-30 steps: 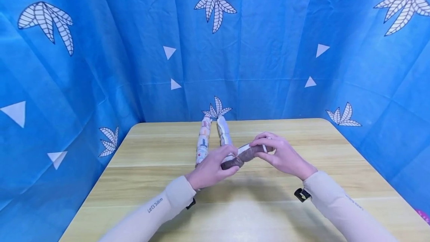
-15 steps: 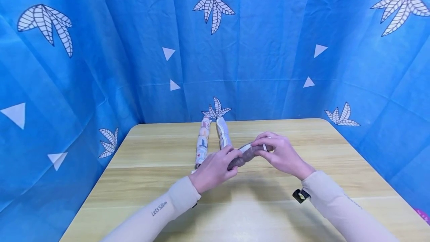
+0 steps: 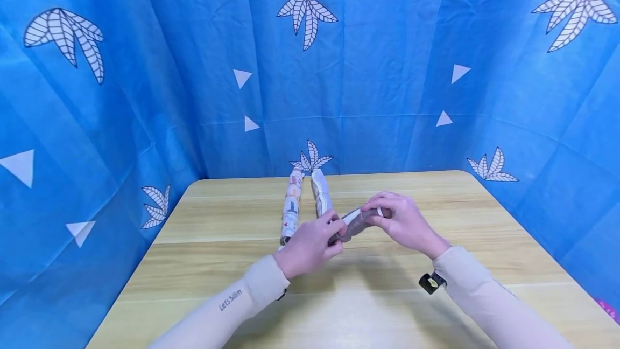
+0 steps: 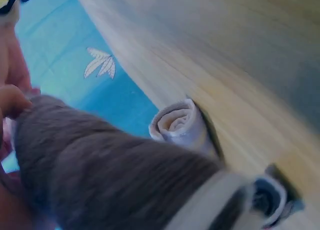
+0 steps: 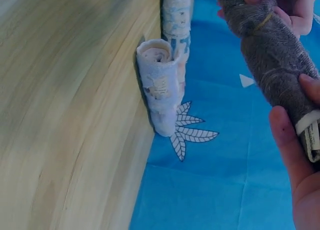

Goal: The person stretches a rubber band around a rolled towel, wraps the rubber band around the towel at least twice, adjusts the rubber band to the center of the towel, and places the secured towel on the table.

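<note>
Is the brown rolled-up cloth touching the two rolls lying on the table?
Apart. The right wrist view shows the brown roll held up in both hands, with blue backdrop visible between it and the two pale rolls.

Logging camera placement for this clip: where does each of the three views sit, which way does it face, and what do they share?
Head: above and behind, facing forward and down at the wooden table; both sleeved forearms, left hand and right hand holding the grey rolled cloth.
Left wrist: close along the grey roll; fingers at the left edge.
Right wrist: along the table edge, the grey roll in fingers.
Shared: the grey roll and two patterned rolls.
</note>
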A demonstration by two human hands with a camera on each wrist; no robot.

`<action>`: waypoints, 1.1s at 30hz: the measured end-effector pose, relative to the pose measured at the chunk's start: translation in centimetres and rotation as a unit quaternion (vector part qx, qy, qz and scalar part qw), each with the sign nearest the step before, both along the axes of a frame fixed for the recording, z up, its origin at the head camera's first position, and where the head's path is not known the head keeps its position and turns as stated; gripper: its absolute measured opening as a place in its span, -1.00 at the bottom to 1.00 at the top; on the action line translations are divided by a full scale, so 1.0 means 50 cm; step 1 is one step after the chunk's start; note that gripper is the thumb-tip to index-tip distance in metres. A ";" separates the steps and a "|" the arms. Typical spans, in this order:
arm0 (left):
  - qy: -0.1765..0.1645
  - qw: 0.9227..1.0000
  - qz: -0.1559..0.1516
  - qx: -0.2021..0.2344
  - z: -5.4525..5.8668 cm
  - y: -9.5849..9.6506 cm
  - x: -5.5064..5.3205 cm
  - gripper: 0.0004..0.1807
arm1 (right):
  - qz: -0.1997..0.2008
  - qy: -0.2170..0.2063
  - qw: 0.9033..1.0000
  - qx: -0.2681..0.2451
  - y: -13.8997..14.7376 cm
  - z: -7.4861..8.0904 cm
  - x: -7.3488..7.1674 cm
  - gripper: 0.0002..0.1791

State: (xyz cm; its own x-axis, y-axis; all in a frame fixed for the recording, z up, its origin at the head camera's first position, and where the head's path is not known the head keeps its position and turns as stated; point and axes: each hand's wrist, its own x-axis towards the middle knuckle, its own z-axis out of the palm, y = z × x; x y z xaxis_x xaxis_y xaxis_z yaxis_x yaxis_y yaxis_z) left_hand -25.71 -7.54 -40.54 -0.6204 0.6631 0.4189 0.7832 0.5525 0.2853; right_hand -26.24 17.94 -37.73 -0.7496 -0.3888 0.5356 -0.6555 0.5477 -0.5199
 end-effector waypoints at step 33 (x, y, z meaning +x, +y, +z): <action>0.041 0.998 -0.021 0.038 -0.009 -0.011 -0.012 -0.71 | 0.056 0.075 0.995 0.039 0.017 0.004 -0.003 -0.61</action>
